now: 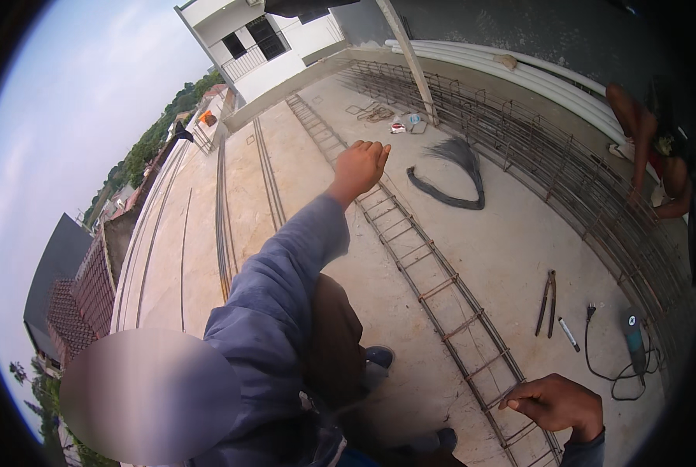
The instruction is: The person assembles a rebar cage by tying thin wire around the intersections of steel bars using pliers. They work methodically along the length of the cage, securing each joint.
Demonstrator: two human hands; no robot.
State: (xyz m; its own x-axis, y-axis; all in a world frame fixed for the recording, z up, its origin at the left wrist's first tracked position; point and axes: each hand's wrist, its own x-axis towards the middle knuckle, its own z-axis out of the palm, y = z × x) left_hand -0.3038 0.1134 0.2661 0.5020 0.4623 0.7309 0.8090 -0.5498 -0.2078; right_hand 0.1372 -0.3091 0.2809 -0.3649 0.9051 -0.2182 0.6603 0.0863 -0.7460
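A long flat rebar ladder (443,288), two bars joined by short crosspieces, runs diagonally across the concrete floor. Over its far part my left hand (359,170) is raised at the end of an outstretched arm, fingers curled closed. My right hand (558,402) is above the near end of the ladder, thumb and fingers drawn together. What either hand holds, if anything, is too small or hidden to make out. Right of the ladder lie steel pincers (547,303), a white marker (569,335) and a teal angle grinder (636,342) with its cord. A bundle of dark tie wire (464,167) lies farther off.
At the right another person (643,148) reaches to a long rebar cage (573,175) beside the wall. White pipes (534,82) lie behind it. A slanted post (410,62) stands at the back. Loose rebar rods (222,210) lie to the left, towards the roof edge.
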